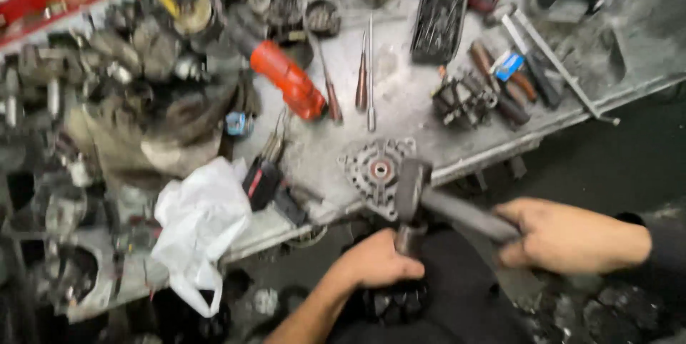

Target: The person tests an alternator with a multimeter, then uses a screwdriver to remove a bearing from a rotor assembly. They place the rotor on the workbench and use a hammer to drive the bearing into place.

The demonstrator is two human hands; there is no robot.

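Right grip (564,237) clenched on hammer (443,205) | left grip (379,262) grasping dark part (393,301) | round housing (377,172) on bench (400,101)

Your hammer (429,197) has a grey handle running right and a blurred grey head sitting right over a short metal stub (409,238). That stub stands upright on a dark, greasy part (393,301) down near you, below the bench edge.

Motion blur smears the clutter of metal parts (121,87) on the tabletop's (400,101) left, and the left hand (375,262) hides most of what may be a dark part (393,301).
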